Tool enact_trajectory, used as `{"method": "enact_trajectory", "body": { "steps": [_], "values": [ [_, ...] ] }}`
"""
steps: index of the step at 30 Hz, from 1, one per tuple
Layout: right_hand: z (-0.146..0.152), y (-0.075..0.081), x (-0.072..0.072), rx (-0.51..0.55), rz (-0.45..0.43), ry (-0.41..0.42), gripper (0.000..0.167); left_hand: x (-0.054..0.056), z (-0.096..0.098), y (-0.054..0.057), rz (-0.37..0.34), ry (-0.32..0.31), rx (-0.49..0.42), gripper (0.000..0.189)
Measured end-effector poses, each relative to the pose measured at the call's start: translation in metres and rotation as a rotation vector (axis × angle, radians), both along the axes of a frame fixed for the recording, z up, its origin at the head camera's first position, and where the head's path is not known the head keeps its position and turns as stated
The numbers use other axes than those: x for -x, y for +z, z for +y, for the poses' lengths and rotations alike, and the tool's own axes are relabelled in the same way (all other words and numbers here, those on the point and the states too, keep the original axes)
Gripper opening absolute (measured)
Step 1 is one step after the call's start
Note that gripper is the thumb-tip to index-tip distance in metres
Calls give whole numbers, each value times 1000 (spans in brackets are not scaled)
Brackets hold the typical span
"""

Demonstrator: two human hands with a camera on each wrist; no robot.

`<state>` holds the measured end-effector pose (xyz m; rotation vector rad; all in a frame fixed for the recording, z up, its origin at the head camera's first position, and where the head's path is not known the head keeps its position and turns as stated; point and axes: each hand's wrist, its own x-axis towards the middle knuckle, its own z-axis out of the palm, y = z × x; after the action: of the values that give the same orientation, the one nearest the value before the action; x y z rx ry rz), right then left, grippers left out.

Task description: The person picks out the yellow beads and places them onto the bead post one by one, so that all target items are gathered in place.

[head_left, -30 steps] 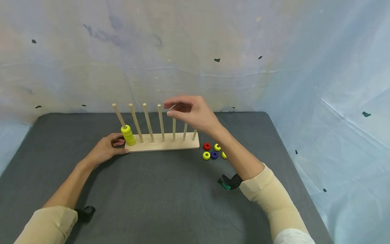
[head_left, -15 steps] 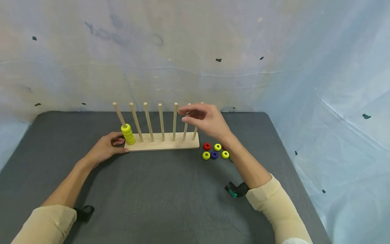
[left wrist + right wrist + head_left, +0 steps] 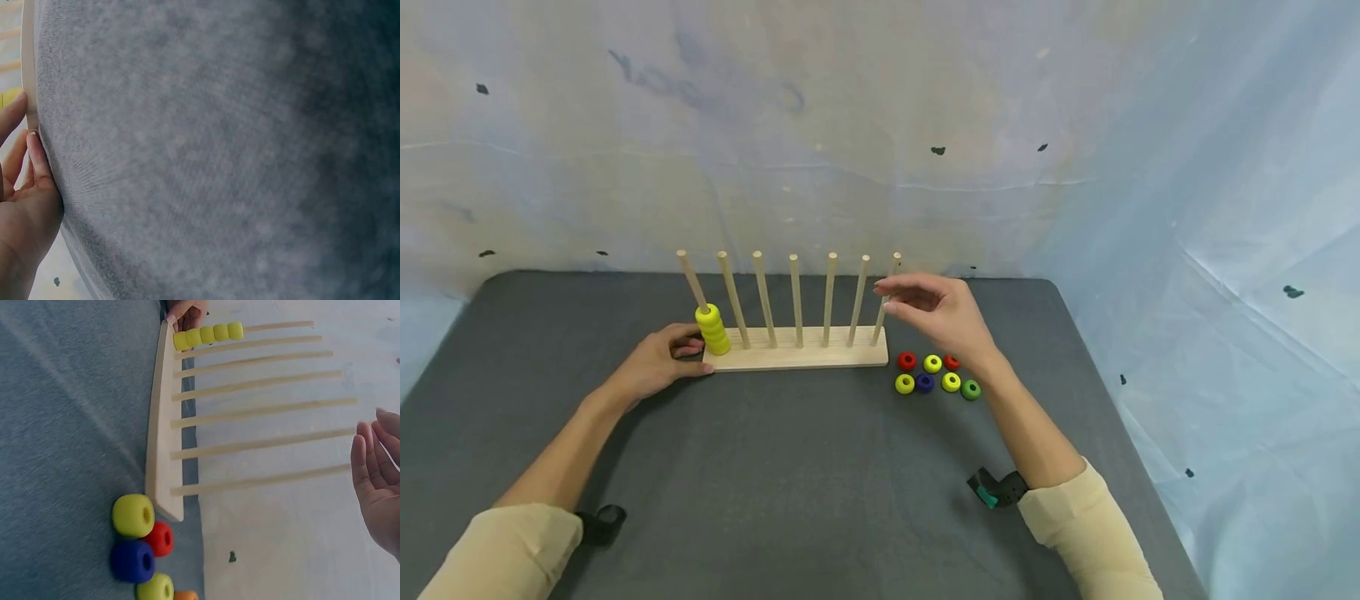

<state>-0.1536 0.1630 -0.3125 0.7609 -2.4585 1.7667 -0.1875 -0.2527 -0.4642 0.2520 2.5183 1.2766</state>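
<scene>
A wooden peg rack point(image 3: 805, 357) stands on the dark table, its several upright pegs in a row. Several yellow beads point(image 3: 713, 331) are stacked on its leftmost peg. My left hand point(image 3: 658, 362) grips the left end of the base, thumb at the front edge and fingers bent behind. In the left wrist view, that hand point(image 3: 28, 194) shows at the base's end. My right hand point(image 3: 940, 317) hovers by the rightmost peg, fingers loosely curved, nothing between thumb and fingertips. The right wrist view shows the same hand point(image 3: 381, 481) near the peg tips.
Right of the rack lie loose beads: red point(image 3: 907, 361), yellow point(image 3: 905, 383), blue point(image 3: 925, 382) and green point(image 3: 971, 390), with several more among them. A pale sheet point(image 3: 850, 125) hangs behind the table and along its right side.
My right hand has moved right along the pegs, from near the middle to the rightmost one, uncovering more loose beads. The left hand keeps its grip on the rack.
</scene>
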Motion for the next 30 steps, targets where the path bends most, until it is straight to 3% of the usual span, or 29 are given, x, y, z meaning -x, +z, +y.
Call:
{"method": "enact_trajectory", "body": {
  "steps": [4,14,23,30],
  "values": [
    [8,-3,-7,-20,-17,-37,26,1,0,2,1,-2,1,85],
    [39,-51,-3,-39,-32,-74,25,-2,-2,0,18,-11,0,84],
    [63,-63,-18,-34,-67,-147,28,4,4,1,33,-22,-1,81],
    [78,-84,-23,-20,-99,-178,26,5,6,2,29,-21,0,82]
  ]
}}
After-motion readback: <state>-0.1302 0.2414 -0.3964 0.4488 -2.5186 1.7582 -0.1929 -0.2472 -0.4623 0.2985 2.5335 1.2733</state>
